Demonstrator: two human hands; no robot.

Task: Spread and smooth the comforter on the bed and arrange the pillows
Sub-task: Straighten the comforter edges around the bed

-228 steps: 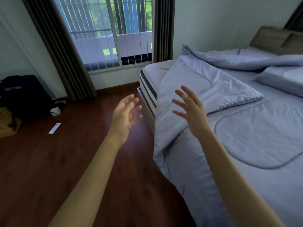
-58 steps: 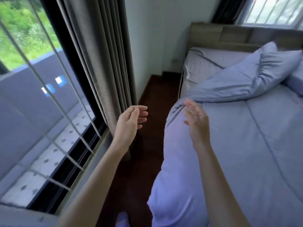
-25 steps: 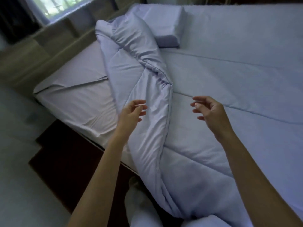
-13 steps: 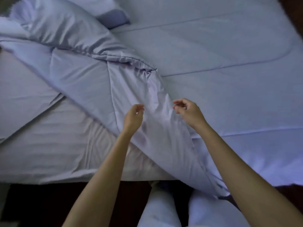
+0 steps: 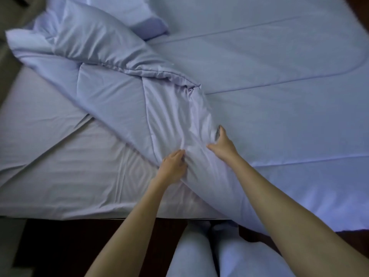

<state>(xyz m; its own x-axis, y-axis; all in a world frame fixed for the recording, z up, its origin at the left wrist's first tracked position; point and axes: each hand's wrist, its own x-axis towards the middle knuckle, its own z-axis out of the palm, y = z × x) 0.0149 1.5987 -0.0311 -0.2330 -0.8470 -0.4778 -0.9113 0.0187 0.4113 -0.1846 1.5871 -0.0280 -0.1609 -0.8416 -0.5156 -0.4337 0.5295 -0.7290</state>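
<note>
Dark brown floor [image 5: 60,246] across the bottom, with another sliver at the top right corner. Pale grey strip [image 5: 10,246] at the bottom left edge, too blurred to identify. Legs [image 5: 191,256] in light trousers, side by side on the floor at bottom centre, feet lost in shadow.

The comforter [image 5: 279,96] is a plain periwinkle blue, broken only by thin stitched quilting lines, one curving at the far right. The sheet [image 5: 60,166] on the left is paler, lilac-white with faint tone-on-tone stripes, and the far pillow [image 5: 129,11] matches the comforter, its side a deeper violet-blue. Near me the floor [image 5: 69,246] is dark brown and my trousers [image 5: 191,256] pale blue-grey.
</note>
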